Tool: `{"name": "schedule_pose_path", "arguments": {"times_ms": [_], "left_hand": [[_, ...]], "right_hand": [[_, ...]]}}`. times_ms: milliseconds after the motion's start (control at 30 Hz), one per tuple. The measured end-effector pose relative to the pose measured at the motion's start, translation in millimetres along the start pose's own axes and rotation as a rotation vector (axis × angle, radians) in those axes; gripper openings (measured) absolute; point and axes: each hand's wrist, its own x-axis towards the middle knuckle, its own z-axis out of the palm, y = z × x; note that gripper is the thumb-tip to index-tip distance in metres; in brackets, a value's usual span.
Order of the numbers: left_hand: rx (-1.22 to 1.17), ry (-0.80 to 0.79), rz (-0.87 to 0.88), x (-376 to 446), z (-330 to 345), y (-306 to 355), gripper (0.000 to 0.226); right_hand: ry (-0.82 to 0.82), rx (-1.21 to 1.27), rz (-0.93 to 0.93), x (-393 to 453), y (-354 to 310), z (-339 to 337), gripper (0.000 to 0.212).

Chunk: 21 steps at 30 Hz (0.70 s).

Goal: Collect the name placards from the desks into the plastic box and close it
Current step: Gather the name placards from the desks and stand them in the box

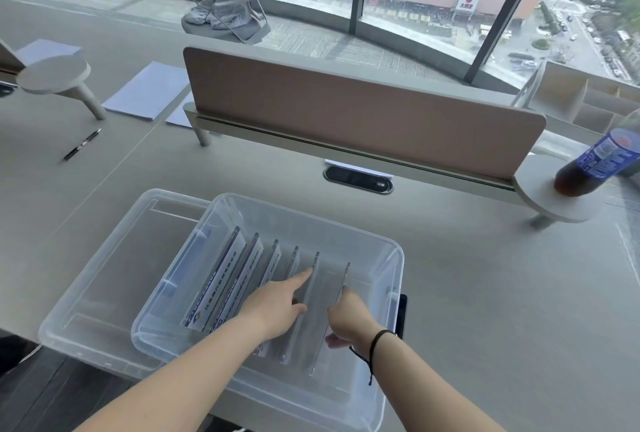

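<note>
A clear plastic box (393, 258) stands on the desk in front of me, partly on top of its clear lid (104, 293), which lies flat to the left. Several acrylic name placards (239, 265) stand in a row inside the box. My left hand (277, 307) reaches into the box, its index finger stretched out and touching the top of one placard (313, 279). My right hand (349, 317) is in the box too and pinches the rightmost placard (345, 275) between thumb and fingers.
A brown divider panel (346, 109) runs across the desk behind the box. A cola bottle (595, 161) stands on a small round shelf at the right. Papers (145, 92) and a pen (82, 144) lie at the far left. A dark phone (402, 313) lies beside the box.
</note>
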Motion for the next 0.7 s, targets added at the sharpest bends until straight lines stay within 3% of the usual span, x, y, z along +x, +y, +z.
{"name": "schedule_pose_path", "arguments": {"times_ms": [400,700], "left_hand": [[0.005,-0.02,-0.01,0.1,1.2,-0.3,0.068],[0.064,-0.03,-0.018,-0.7,2.0,0.9,0.067]], "right_hand": [[-0.058,0.018,0.07,2.9,-7.3,4.0,0.056],[-0.09,-0.051,0.049,-5.5,-14.2,0.9,0.056]]}}
